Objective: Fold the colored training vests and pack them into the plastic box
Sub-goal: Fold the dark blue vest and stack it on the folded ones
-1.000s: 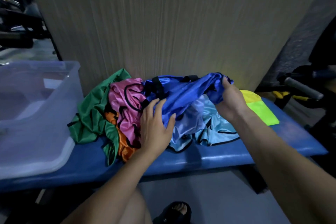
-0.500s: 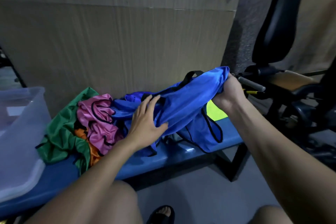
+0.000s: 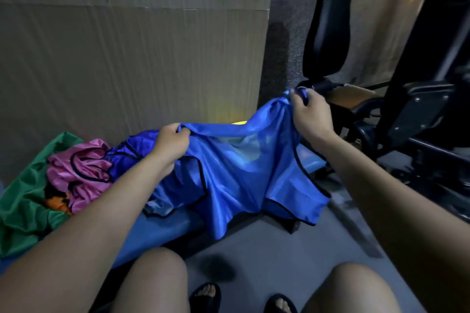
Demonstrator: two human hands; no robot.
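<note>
Blue vest (image 3: 236, 173) now hangs spread between two hands above the bench (image 3: 162, 231); before, it was bunched. Left hand (image 3: 170, 146), earlier flat on it, now pinches its top edge; right hand (image 3: 311, 114) stays clenched on one corner. Three more vests lie piled left: green (image 3: 23, 208), pink (image 3: 81, 173), orange (image 3: 57, 203).

Blue vest (image 3: 236, 168): thin cloth, smooth, satin sheen, black trim at the edges.
Pink vest (image 3: 84, 168), at 9 o'clock: same shiny cloth, crumpled.
Green vest (image 3: 23, 201), far 9 o'clock: cloth, duller sheen.
Bench (image 3: 162, 230): blue padded top, smooth, slightly glossy.
Board (image 3: 132, 58), at 12 o'clock: corrugated cardboard, matt, ribbed.
Floor (image 3: 279, 249): grey, matt.
Machine frame (image 3: 417, 114), at 3 o'clock: black, looks like metal, matt.
</note>
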